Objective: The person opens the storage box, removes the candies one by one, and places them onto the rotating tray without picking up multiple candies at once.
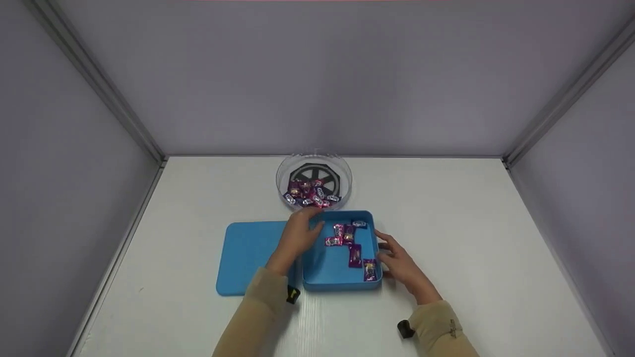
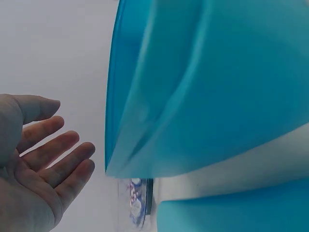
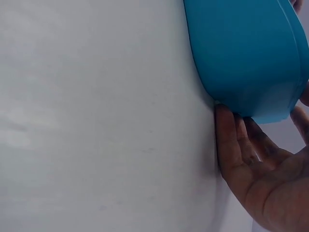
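Beige sleeves, blue box between the hands, wrapped candies inside

head: above, forward-down, farthest | both wrist views: low, close, facing blue box | shared: box

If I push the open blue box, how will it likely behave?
The blue box should slide rather than tip, being low and broad. Its smooth walls look fairly stiff, standing without visible sag. The wrapped candies inside lie scattered and may shift.
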Available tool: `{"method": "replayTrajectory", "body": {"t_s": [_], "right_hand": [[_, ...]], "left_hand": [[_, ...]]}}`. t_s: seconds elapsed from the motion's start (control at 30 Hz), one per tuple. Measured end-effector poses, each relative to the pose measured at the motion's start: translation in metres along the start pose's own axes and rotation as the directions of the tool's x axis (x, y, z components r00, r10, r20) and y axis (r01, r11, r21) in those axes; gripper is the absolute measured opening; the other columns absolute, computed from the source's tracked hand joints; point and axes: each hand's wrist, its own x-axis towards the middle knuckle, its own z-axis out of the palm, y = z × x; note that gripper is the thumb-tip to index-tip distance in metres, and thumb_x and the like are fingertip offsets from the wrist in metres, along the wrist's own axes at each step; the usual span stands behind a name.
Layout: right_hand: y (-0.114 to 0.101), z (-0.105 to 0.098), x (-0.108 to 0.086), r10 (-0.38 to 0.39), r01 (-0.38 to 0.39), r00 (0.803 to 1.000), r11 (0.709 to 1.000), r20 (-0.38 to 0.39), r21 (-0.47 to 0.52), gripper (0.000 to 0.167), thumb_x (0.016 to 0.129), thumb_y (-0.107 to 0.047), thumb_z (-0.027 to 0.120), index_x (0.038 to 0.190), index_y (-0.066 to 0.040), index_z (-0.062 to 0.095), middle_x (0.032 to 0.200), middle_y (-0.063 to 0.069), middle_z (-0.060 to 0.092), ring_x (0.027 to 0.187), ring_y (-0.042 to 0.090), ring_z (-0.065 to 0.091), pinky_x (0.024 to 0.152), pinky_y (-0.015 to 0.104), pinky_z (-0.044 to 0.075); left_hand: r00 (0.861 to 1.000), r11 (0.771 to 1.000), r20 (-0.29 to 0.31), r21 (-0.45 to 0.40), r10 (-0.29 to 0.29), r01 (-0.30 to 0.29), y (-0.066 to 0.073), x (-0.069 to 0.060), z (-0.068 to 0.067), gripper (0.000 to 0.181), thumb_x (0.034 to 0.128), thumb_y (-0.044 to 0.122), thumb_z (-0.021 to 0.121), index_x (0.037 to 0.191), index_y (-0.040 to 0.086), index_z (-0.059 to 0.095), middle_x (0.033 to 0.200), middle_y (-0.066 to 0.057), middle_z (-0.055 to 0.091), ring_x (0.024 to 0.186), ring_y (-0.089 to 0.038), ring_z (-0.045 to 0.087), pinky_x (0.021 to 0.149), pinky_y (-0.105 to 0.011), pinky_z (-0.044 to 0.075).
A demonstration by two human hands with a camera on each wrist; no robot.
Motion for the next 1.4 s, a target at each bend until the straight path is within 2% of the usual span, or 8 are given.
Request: {"method": "replayTrajectory", "body": {"t_s": [0.2,0.3,0.4,0.57,0.83,1.07,1.17,1.4], "right_hand": [[-0.001,0.000,0.000,-0.002,0.002,1.000,1.000,0.006,0.012,0.062,0.095,-0.013,0.053,0.153,-0.030,0.036,0.146,0.016,0.041,0.126,0.038,0.047,0.084,0.052,0.053],[-0.001,0.000,0.001,0.000,0.000,1.000,1.000,0.008,0.017,0.062,0.095,-0.013,0.053,0.153,-0.030,0.035,0.146,0.016,0.041,0.126,0.038,0.048,0.084,0.052,0.053],[-0.001,0.000,0.002,-0.001,0.001,1.000,1.000,0.009,0.023,0.063,0.094,-0.013,0.053,0.153,-0.029,0.035,0.146,0.017,0.041,0.125,0.038,0.048,0.084,0.053,0.052],[-0.005,0.002,0.000,-0.004,0.004,1.000,1.000,-0.002,0.024,0.065,0.093,-0.010,0.052,0.154,-0.025,0.034,0.145,0.018,0.041,0.125,0.039,0.049,0.083,0.054,0.052],[-0.001,0.000,0.002,0.001,-0.001,1.000,1.000,0.007,0.012,0.065,0.093,-0.012,0.053,0.153,-0.029,0.034,0.148,0.017,0.039,0.127,0.039,0.047,0.085,0.054,0.052],[-0.001,0.000,0.002,0.010,-0.010,1.000,1.000,0.002,0.008,0.065,0.093,-0.014,0.053,0.153,-0.033,0.034,0.148,0.015,0.040,0.127,0.038,0.047,0.086,0.053,0.052],[-0.001,0.000,0.002,0.011,-0.011,1.000,1.000,0.004,0.014,0.065,0.094,-0.014,0.054,0.152,-0.033,0.034,0.148,0.015,0.040,0.127,0.038,0.047,0.086,0.053,0.052],[0.000,0.000,0.003,-0.006,0.006,1.000,1.000,0.005,0.021,0.064,0.094,-0.014,0.054,0.153,-0.029,0.035,0.147,0.017,0.040,0.125,0.039,0.049,0.085,0.054,0.052]], "left_hand": [[0.993,0.995,0.097,0.064,0.069,-0.075,0.001,-0.013,0.012,0.032,0.0915,0.013,0.069,0.122,0.002,0.066,0.124,-0.013,0.063,0.119,-0.028,0.057,0.099,-0.044,0.044],[0.980,0.988,0.164,0.090,0.111,-0.127,0.000,-0.019,0.017,0.038,0.0910,0.018,0.071,0.126,0.004,0.065,0.128,-0.012,0.061,0.120,-0.028,0.056,0.099,-0.044,0.044],[0.963,0.972,0.211,0.128,0.167,-0.197,-0.002,-0.023,0.022,0.045,0.0895,0.024,0.073,0.129,0.006,0.063,0.129,-0.011,0.059,0.118,-0.028,0.057,0.098,-0.043,0.046],[0.942,0.929,0.233,0.225,0.242,-0.294,-0.006,-0.025,0.030,0.049,0.0868,0.031,0.075,0.128,0.009,0.063,0.126,-0.008,0.062,0.111,-0.025,0.061,0.094,-0.042,0.048],[0.935,0.864,0.288,0.393,0.208,-0.314,-0.008,-0.022,0.041,0.053,0.0880,0.040,0.072,0.134,0.015,0.060,0.128,-0.006,0.062,0.117,-0.025,0.058,0.099,-0.048,0.043],[0.938,0.810,0.285,0.491,0.199,-0.321,-0.010,-0.021,0.046,0.052,0.0903,0.045,0.068,0.134,0.018,0.060,0.128,-0.003,0.062,0.117,-0.025,0.058,0.098,-0.050,0.043],[0.938,0.787,0.281,0.523,0.203,-0.327,-0.011,-0.022,0.048,0.050,0.0908,0.046,0.067,0.133,0.019,0.061,0.127,-0.002,0.063,0.116,-0.024,0.059,0.098,-0.050,0.043],[0.929,0.756,0.293,0.548,0.226,-0.357,-0.011,-0.025,0.049,0.049,0.0909,0.042,0.068,0.134,0.020,0.060,0.123,-0.003,0.064,0.111,-0.024,0.061,0.096,-0.047,0.046]]}}
